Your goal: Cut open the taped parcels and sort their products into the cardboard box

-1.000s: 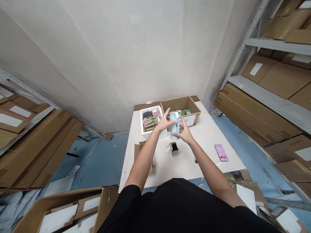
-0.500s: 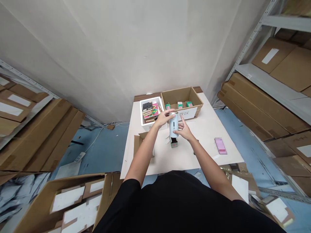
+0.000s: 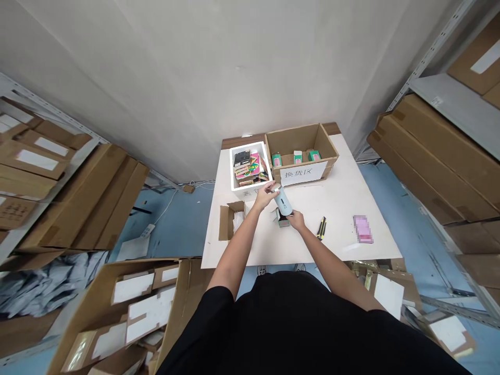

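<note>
Left hand (image 3: pixel 265 198): curled round top of pale-blue bottle (image 3: pixel 282 201), gripping. Right hand (image 3: pixel 297 220): half-open, beside bottle base, above small carton (image 3: pixel 283 222); hold unclear.

**Narrow stockroom, shelves on both sides**

A white-painted wall (image 3: pixel 219 78) rises behind a white-topped table (image 3: pixel 344 232), its plaster softly shaded under even, flat light. The floor (image 3: pixel 183 247) is pale blue and scuffed, with a thin white cable (image 3: pixel 166 207) running across it to a power strip (image 3: pixel 147 230). Grey metal shelving (image 3: pixel 457 88) stands to the right, and matching shelving (image 3: pixel 50 122) stands to the left. Both hold flat brown cartons (image 3: pixel 441 156) with white labels. An open cardboard carton (image 3: pixel 117 307) sits on the floor near the table's front left corner, beside a heap of crumpled grey plastic (image 3: pixel 39 284).
</note>
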`<state>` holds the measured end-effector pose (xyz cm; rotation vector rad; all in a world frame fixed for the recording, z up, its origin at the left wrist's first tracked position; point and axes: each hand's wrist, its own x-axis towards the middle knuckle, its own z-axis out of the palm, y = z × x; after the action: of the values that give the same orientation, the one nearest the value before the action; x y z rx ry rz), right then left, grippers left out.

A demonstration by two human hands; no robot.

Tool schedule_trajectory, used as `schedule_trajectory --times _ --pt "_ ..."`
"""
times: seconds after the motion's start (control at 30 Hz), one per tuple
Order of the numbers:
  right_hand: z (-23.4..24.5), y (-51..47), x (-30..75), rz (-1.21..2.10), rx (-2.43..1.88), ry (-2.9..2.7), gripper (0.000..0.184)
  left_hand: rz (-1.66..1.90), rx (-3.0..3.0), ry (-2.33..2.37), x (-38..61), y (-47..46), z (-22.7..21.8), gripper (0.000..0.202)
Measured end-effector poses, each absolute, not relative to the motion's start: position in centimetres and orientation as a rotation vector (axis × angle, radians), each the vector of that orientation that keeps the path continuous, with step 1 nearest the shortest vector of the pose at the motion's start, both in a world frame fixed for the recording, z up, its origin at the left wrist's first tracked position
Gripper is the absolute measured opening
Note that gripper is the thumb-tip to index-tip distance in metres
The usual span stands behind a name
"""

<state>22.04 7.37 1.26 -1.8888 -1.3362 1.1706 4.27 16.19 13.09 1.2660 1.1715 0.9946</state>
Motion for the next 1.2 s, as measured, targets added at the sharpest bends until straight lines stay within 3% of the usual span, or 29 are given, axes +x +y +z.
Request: schedule_trajectory --times 0.3,0.5,0.83,1.2 --pt "-0.7 6.7 22.4 1.23 -1.858 -1.111 0.05 0.926 1.401 1.252 2.2 14.8 10.2 0.075" --pt "-1.9 6.4 22.2 1.323 -1.768 -0.714 0.034 0.82 1.684 1.31 1.9 13.3 10.7 0.058" --pt "-3.7 6.4 21.3 1.318 -1.741 -0.524 0.011 0.64 1.964 1.396 2.6 11.1 12.8 0.047" --pt "-4.8 5.9 20.4 1.287 -1.735 -0.507 0.022 0.552 2.061 1.402 3.6 11.7 13.0 0.055"
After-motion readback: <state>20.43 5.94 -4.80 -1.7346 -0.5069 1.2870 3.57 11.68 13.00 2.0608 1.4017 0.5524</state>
